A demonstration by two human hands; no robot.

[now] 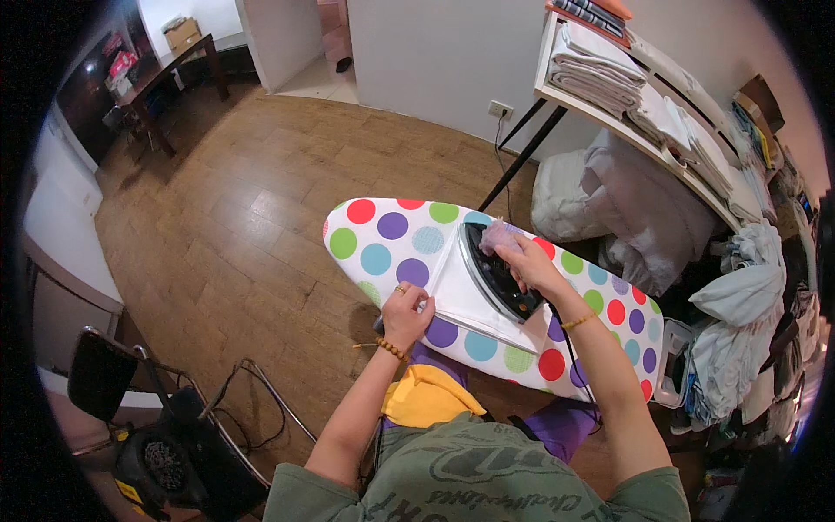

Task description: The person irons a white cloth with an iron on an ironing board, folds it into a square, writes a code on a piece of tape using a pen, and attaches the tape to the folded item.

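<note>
A folded white cloth (450, 287) lies on an ironing board with a polka-dot cover (352, 225). On the cloth rests a black electric iron (483, 267), its pale soleplate rim showing on the left. My right hand (530, 264) is closed around the iron's handle, which has a fuzzy pinkish wrap (499, 236) at its front end. My left hand (408, 312) touches the cloth's near left corner with the thumb and fingertips close together; whether it pinches the fabric is hard to see. A black cord runs from the iron past my right forearm.
Folded white linens (597, 68) are stacked on a white table (607, 121) at the right, with large bundles of fabric (626, 196) beneath. A pile of clothes (743, 326) and a plastic bin (672, 365) flank the board's right end. A metal-framed chair (98, 372) stands lower left.
</note>
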